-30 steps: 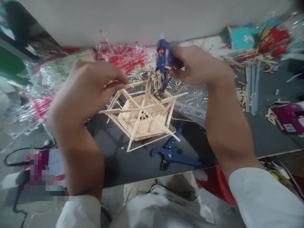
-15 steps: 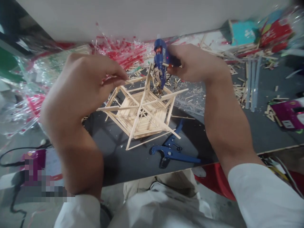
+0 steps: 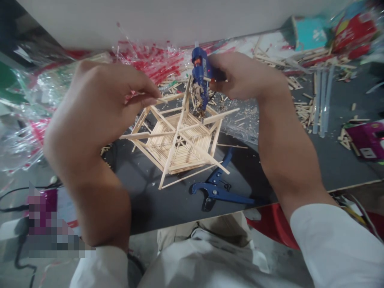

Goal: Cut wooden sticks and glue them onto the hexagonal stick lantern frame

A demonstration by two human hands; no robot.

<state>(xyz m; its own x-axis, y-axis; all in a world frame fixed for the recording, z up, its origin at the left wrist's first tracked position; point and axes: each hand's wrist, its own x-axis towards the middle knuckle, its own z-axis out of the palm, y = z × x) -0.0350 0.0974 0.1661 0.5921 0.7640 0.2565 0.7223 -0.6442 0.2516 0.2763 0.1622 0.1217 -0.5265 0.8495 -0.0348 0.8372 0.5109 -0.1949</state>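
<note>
My right hand (image 3: 240,76) is wrapped round a blue hot glue gun (image 3: 199,76), its nozzle pointing down beside a bar of the frame. Glue and debris cling to the gun's lower part. Below lies a six-sided frame of wooden sticks (image 3: 195,148), with crossing bars over a stepped, woven-looking base. My left hand (image 3: 120,90) is closed in a pinch over the frame's far left corner. A small wooden stick (image 3: 163,101) pokes out from its fingertips; the rest is hidden. Blue cutters (image 3: 222,195) lie spread on the dark table (image 3: 150,212) near the frame.
Clear and red plastic packaging (image 3: 150,60) heaps along the back and left. Clear glue sticks (image 3: 322,100) and cut wood pieces (image 3: 303,114) lie at the right, near a purple box (image 3: 366,138). A teal box (image 3: 312,34) stands behind. A red stool (image 3: 276,226) shows below the table edge.
The view has shifted slightly. Both hands keep nearly the same places, with the glue gun's nozzle still beside the frame's far right bar.
</note>
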